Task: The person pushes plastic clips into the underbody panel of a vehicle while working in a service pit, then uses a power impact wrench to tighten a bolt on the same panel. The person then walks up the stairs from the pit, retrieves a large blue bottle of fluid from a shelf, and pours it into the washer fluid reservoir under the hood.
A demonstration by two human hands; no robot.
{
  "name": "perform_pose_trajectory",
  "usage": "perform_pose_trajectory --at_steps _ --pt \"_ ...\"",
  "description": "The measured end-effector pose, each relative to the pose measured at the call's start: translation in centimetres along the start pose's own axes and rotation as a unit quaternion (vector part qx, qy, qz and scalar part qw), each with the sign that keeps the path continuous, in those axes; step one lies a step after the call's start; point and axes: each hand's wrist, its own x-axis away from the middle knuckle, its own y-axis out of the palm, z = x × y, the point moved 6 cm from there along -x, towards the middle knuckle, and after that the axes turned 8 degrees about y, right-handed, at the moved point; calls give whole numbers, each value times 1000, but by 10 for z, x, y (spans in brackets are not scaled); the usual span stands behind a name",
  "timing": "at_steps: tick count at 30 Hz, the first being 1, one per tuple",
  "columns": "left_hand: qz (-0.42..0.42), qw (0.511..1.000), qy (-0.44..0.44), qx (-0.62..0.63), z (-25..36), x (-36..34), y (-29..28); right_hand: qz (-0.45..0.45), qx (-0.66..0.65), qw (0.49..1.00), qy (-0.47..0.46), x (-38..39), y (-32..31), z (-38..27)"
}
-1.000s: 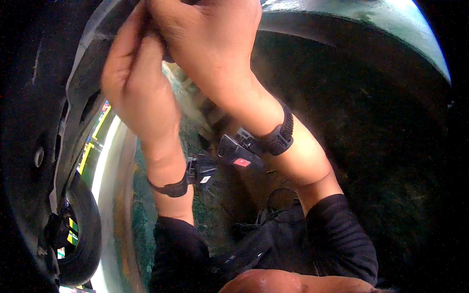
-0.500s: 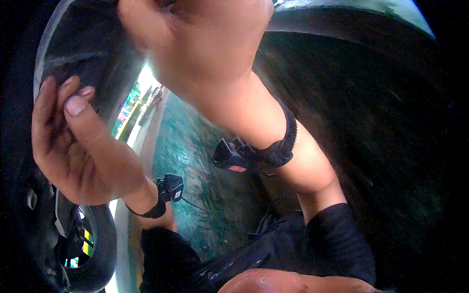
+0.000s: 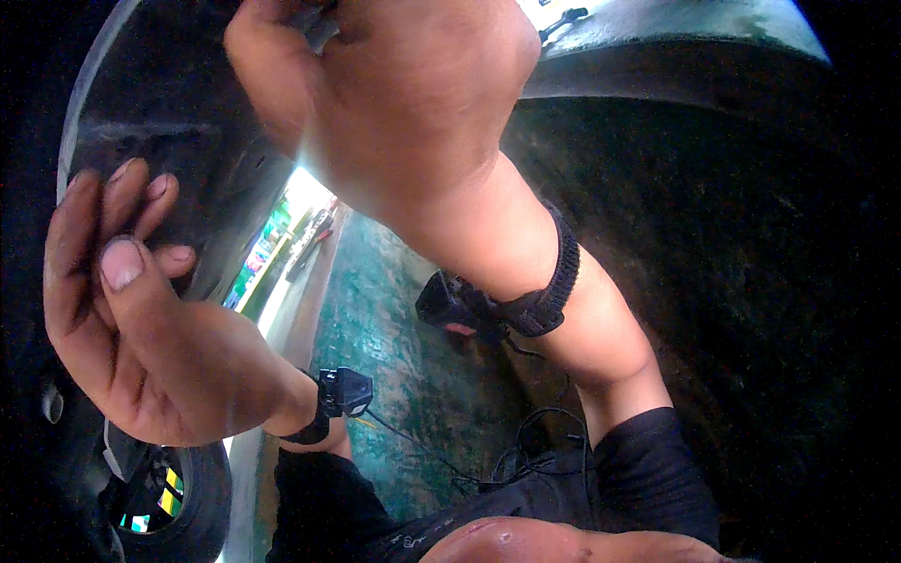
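My right hand [image 3: 404, 103] is raised at the top middle, its back toward me and its fingers closed. A shiny grey bit [image 3: 324, 30] shows beside its thumb; what the hand grips is mostly hidden behind it. Just past its right side, a slim tool-like piece with a black end [image 3: 565, 19] shows against a pale surface; I cannot tell whether the hand holds it. On the left, my left hand [image 3: 164, 347] is held up with loosely bent fingers, apart from one another, and nothing in it. A dark panel [image 3: 160, 131] stands close behind those fingers.
A black tyre [image 3: 208, 493] stands at the lower left. Black wrist straps hold small black devices [image 3: 345, 392], with thin cables [image 3: 535, 460] running over my dark clothing. Worn green surface [image 3: 375, 319] lies between my arms. A bright gap [image 3: 291, 225] opens between dark surfaces.
The surroundings have shifted slightly down in view. My left hand sits a little lower and further left. The black-ended piece beside my right hand now shows more plainly.
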Motion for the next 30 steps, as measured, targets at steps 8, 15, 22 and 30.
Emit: perform_pose_trajectory --at_steps 8,15,22,30 --pt "-5 1000 -1 -16 5 -2 0 -9 2 1000 24 6 -1 2" --pt "-12 1000 8 -13 7 -4 -3 -10 1 999 46 8 2 4" --pt "-9 1000 25 0 3 0 -2 -6 5 999 48 8 1 4" --pt "9 1000 29 -1 -1 6 3 -8 9 999 50 13 1 5"
